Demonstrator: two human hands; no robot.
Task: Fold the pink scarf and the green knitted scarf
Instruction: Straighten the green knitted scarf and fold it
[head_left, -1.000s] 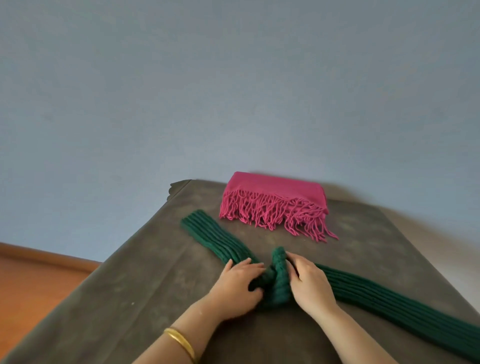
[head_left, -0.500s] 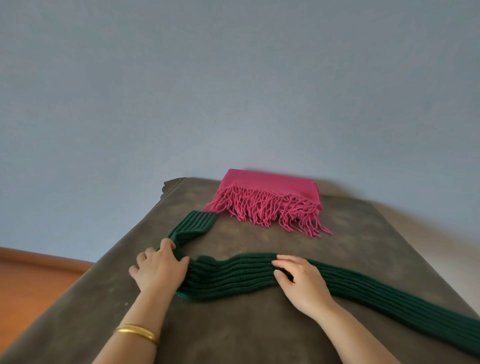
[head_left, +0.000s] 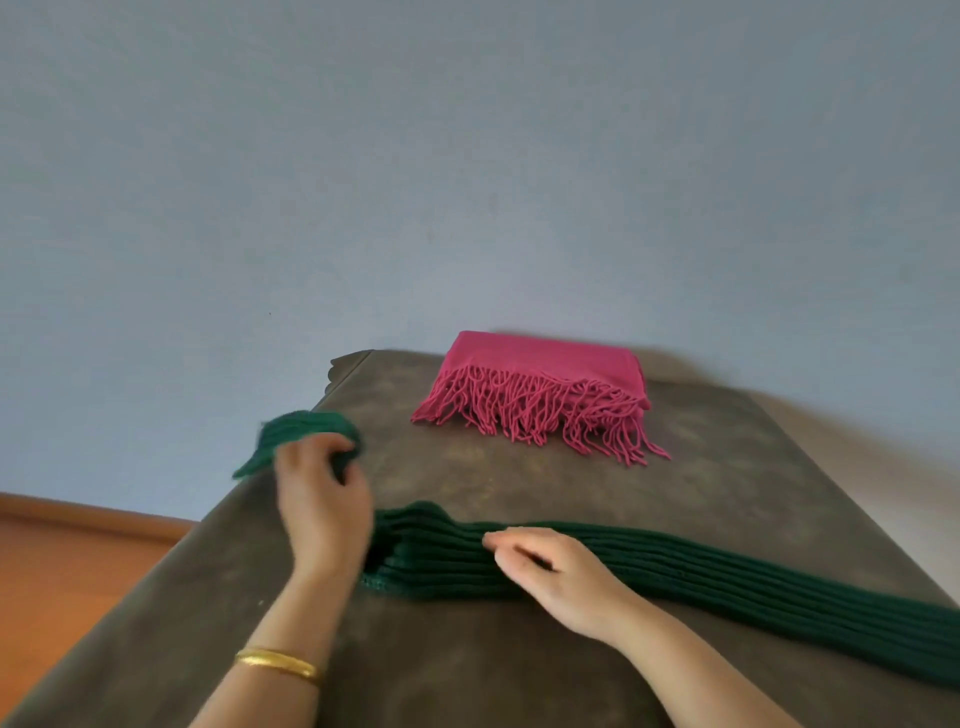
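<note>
ok so half a second ago the left hand (head_left: 322, 499) was flat on the green knitted scarf (head_left: 649, 566), now it's closed around that scarf's left end and has lifted it off the bench (head_left: 467, 665), a bit blurry so probably mid-swing. The right hand (head_left: 561, 577) is loosely spread, fingers pressing the middle of the strip, not gripping anything. My guess: first fold of the green one starting, end coming over toward the right hand. The pink scarf (head_left: 540, 364) sits folded beyond both hands, looks done
</note>
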